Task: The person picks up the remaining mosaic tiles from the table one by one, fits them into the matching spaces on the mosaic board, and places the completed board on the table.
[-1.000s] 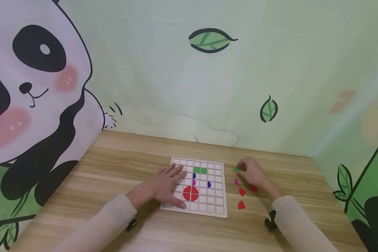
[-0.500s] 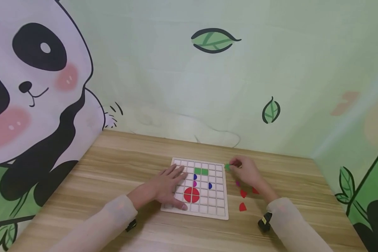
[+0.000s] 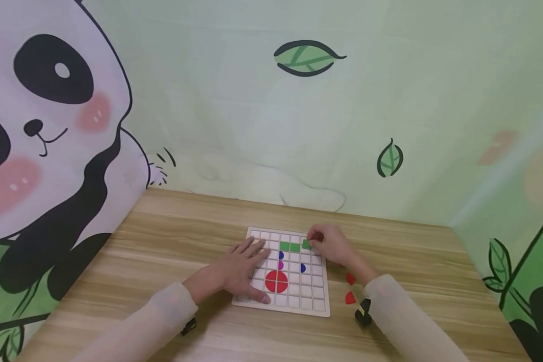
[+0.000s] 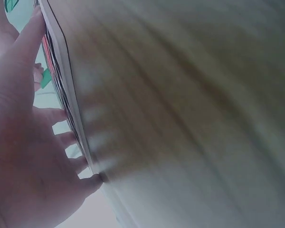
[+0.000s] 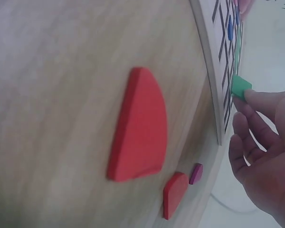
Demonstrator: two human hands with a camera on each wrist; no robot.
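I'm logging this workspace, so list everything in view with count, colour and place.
Table: 1, brown wood-grain, under the board
Backdrop: 1, pale green, behind and beside the table, with a printed panda at left
Board: 1, white grid, on the table
Green squares: 2, green, side by side on the board
Held green piece: 1, green, over the board's far right area
Blue half-discs: 2, blue, on the board
Magenta half-disc: 1, magenta, on the board
Red quarters: 4, red, forming a disc on the board
Loose red pieces: 2 visible, red, right of the board
Loose purple piece: 1, purple, right of the board
Wrist devices: 2, black, at the cuffs
Sleeves: 2, cream, on the arms
Left grip: 1, bare, spread on the board
Right grip: 1, bare, pinching the held green piece
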